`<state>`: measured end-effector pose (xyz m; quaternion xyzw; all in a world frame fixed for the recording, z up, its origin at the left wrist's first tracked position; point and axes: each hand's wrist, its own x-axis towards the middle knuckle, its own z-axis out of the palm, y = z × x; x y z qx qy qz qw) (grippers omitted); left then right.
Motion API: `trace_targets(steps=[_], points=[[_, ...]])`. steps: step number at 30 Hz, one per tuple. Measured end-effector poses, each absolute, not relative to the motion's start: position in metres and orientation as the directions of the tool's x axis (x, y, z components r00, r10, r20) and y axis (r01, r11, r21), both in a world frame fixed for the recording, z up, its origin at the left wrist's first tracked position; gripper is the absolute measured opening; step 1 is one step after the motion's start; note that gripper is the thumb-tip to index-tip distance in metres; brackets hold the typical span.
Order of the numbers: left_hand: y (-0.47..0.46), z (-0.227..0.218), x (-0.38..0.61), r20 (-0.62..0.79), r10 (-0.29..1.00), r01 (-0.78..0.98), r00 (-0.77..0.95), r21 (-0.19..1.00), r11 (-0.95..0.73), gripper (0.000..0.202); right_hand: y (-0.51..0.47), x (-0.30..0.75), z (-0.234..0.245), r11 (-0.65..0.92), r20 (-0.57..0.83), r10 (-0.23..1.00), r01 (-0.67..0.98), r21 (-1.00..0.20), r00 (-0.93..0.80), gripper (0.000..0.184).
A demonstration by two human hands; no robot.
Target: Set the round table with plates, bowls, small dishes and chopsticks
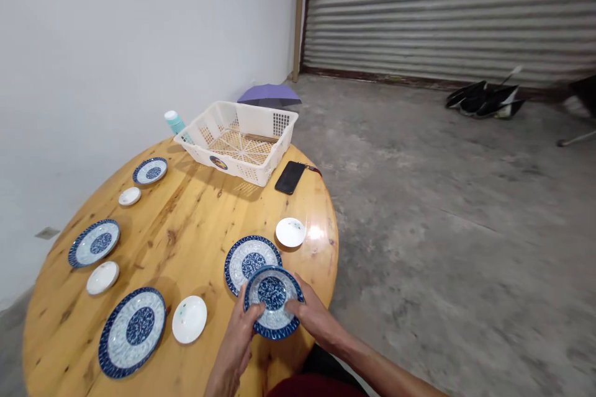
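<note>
Both hands on one small blue plate [274,301], left hand [242,329] gripping its near-left rim, right hand [311,313] gripping its right rim. Held just over the table [186,242] edge, overlapping another blue plate [249,258]. Two-sided hold for steadiness, probably. Little white dish [290,232] near.
</note>
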<state>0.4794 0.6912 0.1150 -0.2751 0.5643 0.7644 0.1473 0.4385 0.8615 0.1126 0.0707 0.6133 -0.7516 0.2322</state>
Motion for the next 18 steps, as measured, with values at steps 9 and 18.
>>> trace_targets(steps=[9,18], points=[[0.709,0.11,0.51,-0.443,0.149,-0.464,-0.884,0.871,-0.163,0.058,0.876,0.512,0.112,-0.181,-0.458,0.004,0.45,-0.875,-0.889,0.051],[0.734,0.114,0.515,-0.45,0.298,-0.464,-0.842,0.885,0.024,0.049,0.9,0.547,0.117,-0.199,-0.51,0.118,0.483,-0.853,-0.852,0.058]])
